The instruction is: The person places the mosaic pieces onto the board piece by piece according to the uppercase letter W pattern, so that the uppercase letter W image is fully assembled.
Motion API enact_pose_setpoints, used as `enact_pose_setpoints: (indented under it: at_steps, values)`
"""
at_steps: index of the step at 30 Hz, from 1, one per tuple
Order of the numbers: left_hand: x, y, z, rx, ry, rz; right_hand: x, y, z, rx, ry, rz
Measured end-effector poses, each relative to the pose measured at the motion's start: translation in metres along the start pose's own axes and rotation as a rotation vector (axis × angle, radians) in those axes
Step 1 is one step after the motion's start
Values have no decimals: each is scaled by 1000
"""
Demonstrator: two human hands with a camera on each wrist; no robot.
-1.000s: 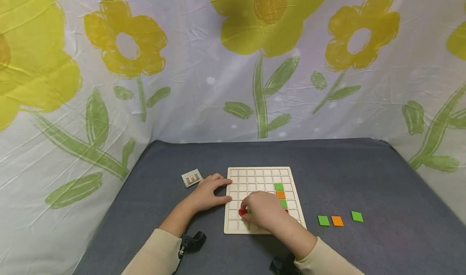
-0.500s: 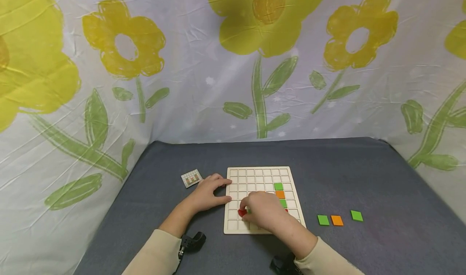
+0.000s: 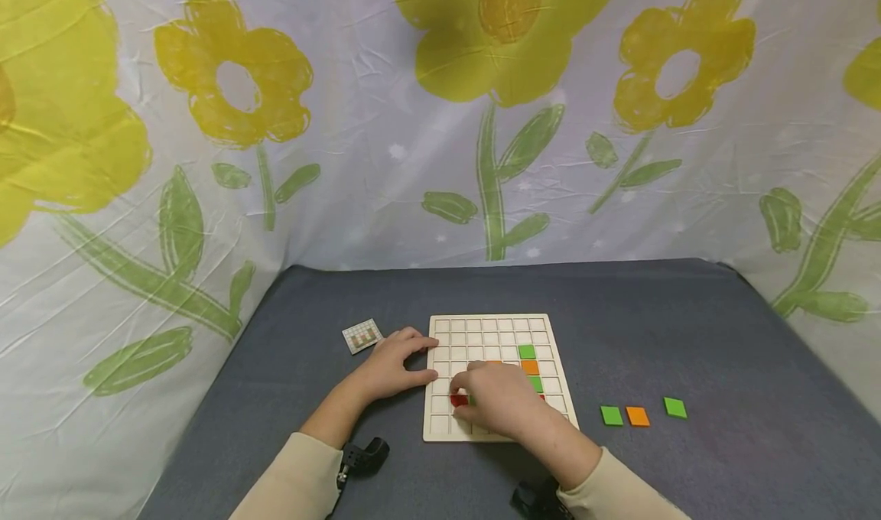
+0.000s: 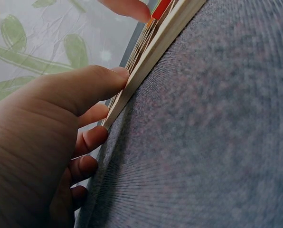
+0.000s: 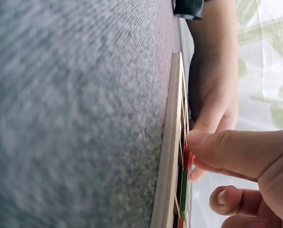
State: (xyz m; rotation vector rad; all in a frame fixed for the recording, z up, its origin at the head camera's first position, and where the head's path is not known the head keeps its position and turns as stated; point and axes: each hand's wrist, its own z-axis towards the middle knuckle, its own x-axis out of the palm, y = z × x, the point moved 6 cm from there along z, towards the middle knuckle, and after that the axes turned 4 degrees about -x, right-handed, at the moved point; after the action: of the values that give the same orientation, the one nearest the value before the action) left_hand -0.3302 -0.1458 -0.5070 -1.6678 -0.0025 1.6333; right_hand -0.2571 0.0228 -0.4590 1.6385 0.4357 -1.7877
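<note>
A wooden grid board (image 3: 454, 432) lies on the dark cloth. My right hand (image 3: 499, 398) is over its lower part, with thumb and index finger at opposite sides of a red square tile (image 3: 459, 401) near the board's left side. In the right wrist view the red tile (image 5: 188, 156) shows between those fingertips, beside a green tile (image 5: 183, 192). My left hand (image 3: 392, 363) touches the board's left edge with thumb and index finger, seen close up along the wooden edge (image 4: 144, 71). Green (image 3: 526, 351) and orange (image 3: 529, 367) tiles sit in a right-hand column; my right hand hides others.
To the board's right lie loose tiles: a green one (image 3: 611, 416), an orange one (image 3: 637, 417) and another green one (image 3: 674, 407). A small patterned card (image 3: 362, 336) lies beyond my left hand. A flower-printed curtain (image 3: 358, 160) hangs behind the table.
The red tile, tilted before, now looks flatter in its square, and my right fingertips have shifted slightly around it. My left hand has stayed at the board's edge.
</note>
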Motion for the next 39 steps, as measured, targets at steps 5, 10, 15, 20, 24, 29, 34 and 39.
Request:
enact_pose_setpoints:
  at_steps: [5, 10, 15, 20, 24, 29, 34, 39]
  values:
    - [0, 0, 0, -10, 3, -1, 0, 1, 0, -14, -10, -16]
    - [1, 2, 1, -17, 5, 4, 0, 1, 0, -2, -7, -40]
    - [1, 2, 2, -20, 3, 1, 1, 1, 1, 18, -2, -73]
    - [1, 2, 2, -23, 3, -1, 3, 1, 1, 25, 16, -89]
    - [2, 2, 1, -21, 3, 0, 2, 0, 1, 12, -1, -80]
    - [1, 0, 2, -11, 2, 4, -4, -4, -1, 7, -22, -43]
    - [2, 1, 2, -20, 8, -4, -12, -11, -6, 36, -19, 16]
    - [3, 3, 2, -30, 17, 5, -21, -24, -19, 43, -24, 20]
